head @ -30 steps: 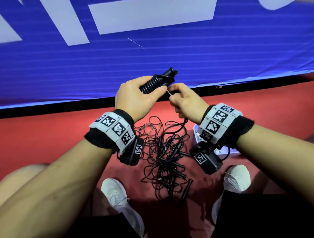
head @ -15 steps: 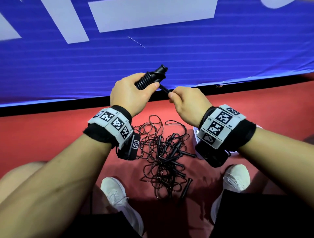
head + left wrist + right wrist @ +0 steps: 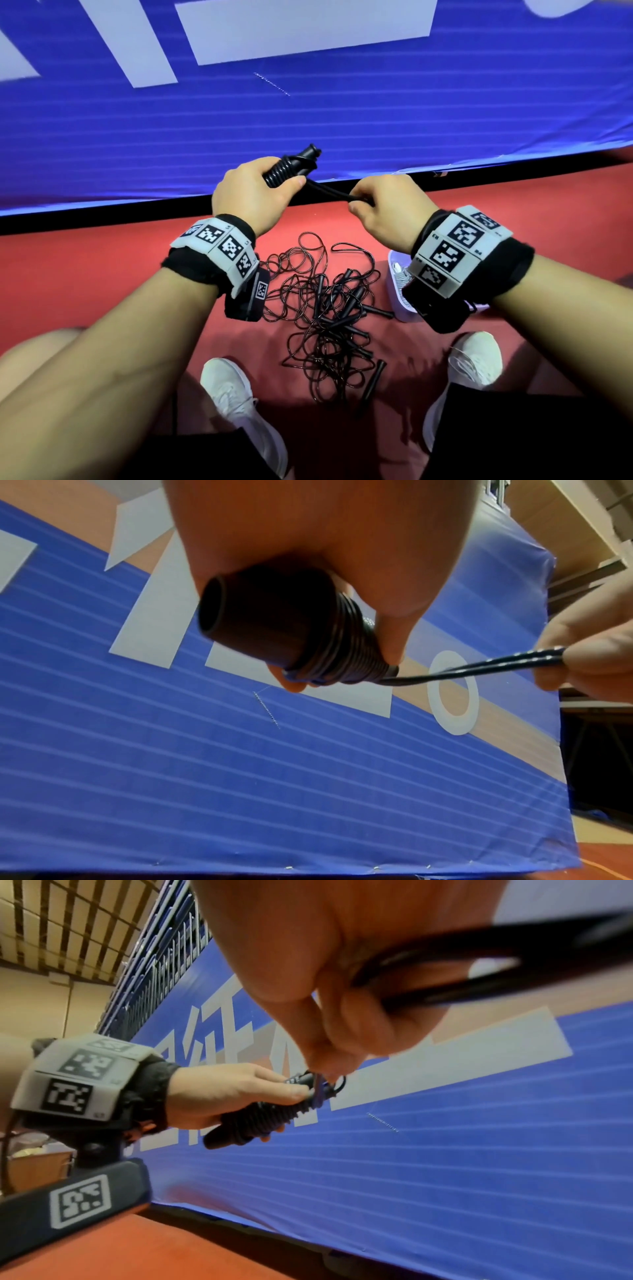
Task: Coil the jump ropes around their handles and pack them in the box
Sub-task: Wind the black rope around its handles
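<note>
The wound handles (image 3: 291, 168) are gripped in the left hand (image 3: 251, 195), and a doubled length of rope (image 3: 330, 193) is pinched taut in the right hand (image 3: 390, 209). Below the handles, tangled ropes (image 3: 325, 308) are heaped on the floor (image 3: 85, 274).

Right hand (image 3: 387, 209) now farther from the coiled handles (image 3: 291, 166); rope end (image 3: 330, 193) seemingly tauter between

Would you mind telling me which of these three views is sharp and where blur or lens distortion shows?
Head view: sharp on the left hand, right hand and the floor tangle of jump ropes; the banner's edge bows. Left wrist view: coiled handles fairly crisp, palm soft. Right wrist view: the near rope loop is heavily blurred; the banner's lines fan out.
</note>
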`<action>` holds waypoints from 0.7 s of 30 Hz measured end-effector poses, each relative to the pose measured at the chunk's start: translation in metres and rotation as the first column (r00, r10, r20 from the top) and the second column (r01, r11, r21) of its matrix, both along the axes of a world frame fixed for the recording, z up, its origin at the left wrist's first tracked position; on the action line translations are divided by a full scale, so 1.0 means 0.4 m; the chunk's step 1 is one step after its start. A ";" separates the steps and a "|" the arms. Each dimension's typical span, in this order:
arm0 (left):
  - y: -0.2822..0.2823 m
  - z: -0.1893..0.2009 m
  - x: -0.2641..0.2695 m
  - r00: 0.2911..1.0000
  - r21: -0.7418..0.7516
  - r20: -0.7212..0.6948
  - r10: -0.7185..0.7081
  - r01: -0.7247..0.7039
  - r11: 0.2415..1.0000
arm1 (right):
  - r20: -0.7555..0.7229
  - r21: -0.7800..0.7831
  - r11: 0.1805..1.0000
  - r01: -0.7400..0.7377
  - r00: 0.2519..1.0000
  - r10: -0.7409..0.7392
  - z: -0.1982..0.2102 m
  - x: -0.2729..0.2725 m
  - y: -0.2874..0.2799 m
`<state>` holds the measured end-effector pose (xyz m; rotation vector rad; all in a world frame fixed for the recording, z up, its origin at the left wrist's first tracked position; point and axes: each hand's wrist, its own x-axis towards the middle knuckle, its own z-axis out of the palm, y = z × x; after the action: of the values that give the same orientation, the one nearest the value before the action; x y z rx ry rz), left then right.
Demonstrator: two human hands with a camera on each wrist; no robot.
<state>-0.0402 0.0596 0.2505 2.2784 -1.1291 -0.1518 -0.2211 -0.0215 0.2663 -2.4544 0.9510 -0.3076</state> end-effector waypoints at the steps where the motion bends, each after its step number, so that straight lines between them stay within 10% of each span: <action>1: 0.002 0.001 0.005 1.000 0.013 0.008 0.002 -0.003 1.000 | -0.026 -0.010 1.000 0.000 1.000 0.000 0.000 -0.005 -0.007; 12: 0.006 -0.003 -0.061 0.950 0.333 0.129 -0.285 0.230 0.915 | 0.181 -0.063 0.995 -0.080 0.979 0.090 0.032 -0.004 -0.023; 21: 0.024 0.011 -0.137 0.887 0.251 0.278 -0.369 0.304 0.919 | 0.244 0.109 0.991 0.074 0.965 -0.099 0.051 0.004 -0.039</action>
<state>-0.0952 0.0691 0.2548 2.3145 -1.7553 -0.0292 -0.2194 -0.0369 0.2867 -2.2244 0.9413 -0.5702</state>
